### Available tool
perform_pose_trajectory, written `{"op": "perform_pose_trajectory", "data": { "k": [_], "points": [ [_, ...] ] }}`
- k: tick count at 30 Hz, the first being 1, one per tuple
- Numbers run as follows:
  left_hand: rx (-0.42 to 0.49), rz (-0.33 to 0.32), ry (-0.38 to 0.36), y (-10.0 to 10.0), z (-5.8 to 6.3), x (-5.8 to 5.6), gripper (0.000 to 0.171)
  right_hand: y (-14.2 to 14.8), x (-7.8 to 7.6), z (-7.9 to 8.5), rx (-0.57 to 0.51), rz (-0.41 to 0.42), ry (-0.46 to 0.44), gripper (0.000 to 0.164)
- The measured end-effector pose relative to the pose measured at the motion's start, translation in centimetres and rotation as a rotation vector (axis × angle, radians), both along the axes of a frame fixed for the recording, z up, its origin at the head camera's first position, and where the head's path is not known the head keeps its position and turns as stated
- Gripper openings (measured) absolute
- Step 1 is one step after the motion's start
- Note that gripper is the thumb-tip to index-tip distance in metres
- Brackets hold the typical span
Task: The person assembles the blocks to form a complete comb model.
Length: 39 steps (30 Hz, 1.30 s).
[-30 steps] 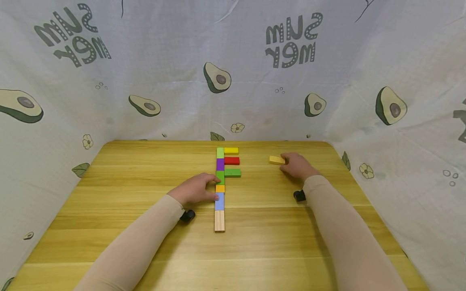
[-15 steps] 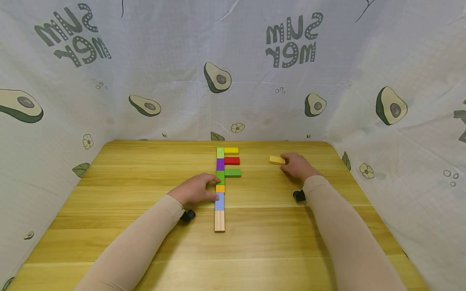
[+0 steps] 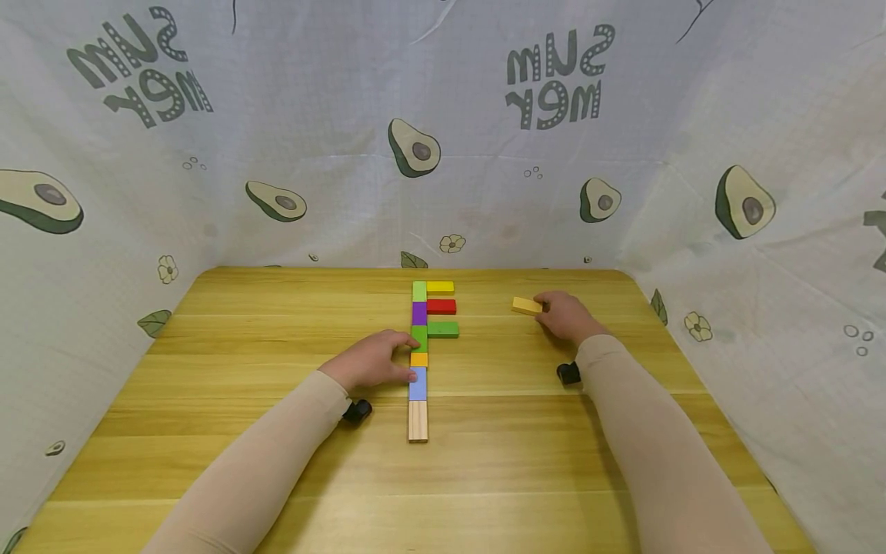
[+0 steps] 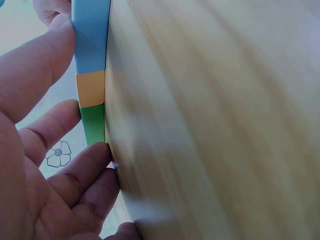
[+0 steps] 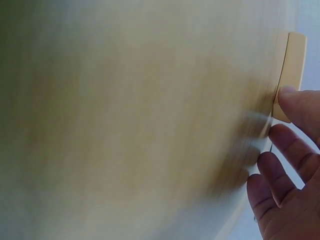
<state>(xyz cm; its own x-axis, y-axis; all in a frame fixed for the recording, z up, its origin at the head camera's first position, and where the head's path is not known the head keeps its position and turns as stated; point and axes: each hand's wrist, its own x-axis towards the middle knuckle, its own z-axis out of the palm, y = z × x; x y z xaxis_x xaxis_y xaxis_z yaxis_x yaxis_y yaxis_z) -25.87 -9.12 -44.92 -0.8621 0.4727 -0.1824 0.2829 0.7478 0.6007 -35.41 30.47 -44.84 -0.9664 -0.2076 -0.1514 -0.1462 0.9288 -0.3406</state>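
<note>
A column of small wooden blocks lies flat in the middle of the table. My left hand (image 3: 374,359) rests at its left side, fingertips on the green block (image 3: 419,335) and thumb on the blue block (image 3: 418,388). Between them lies an orange block (image 4: 91,89). Farther right, my right hand (image 3: 565,316) pinches the right end of a light yellow block (image 3: 526,306), which is on or close to the table. In the right wrist view the thumb lies on this yellow block (image 5: 293,60), its other fingers bent along the tabletop.
Above the green block come a purple block (image 3: 419,313) and a light green block (image 3: 419,290). Yellow (image 3: 440,288), red (image 3: 441,307) and green (image 3: 443,330) side blocks stick out rightward. A plain wood block (image 3: 418,421) ends the column. Printed cloth (image 3: 332,115) hangs around the table (image 3: 277,323).
</note>
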Motion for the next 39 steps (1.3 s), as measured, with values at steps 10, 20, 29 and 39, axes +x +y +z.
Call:
{"op": "perform_pose_trajectory", "data": {
  "k": [10, 20, 29, 39],
  "points": [
    [0.006, 0.0, -0.004, -0.06, -0.02, -0.02, 0.058, -0.11, 0.21, 0.19, -0.005, 0.006, 0.007, 0.046],
    [-0.012, 0.008, -0.007, 0.02, -0.02, 0.16, 0.06, -0.15, 0.26, 0.11, -0.014, 0.0, 0.007, 0.046],
    [-0.011, 0.007, -0.006, 0.04, 0.03, 0.12, 0.059, 0.02, 0.12, -0.08, -0.011, -0.002, 0.023, 0.045],
    [-0.002, 0.002, -0.004, 0.01, 0.06, 0.04, 0.059, -0.14, 0.22, 0.21, -0.011, -0.008, 0.015, 0.046]
  ]
}}
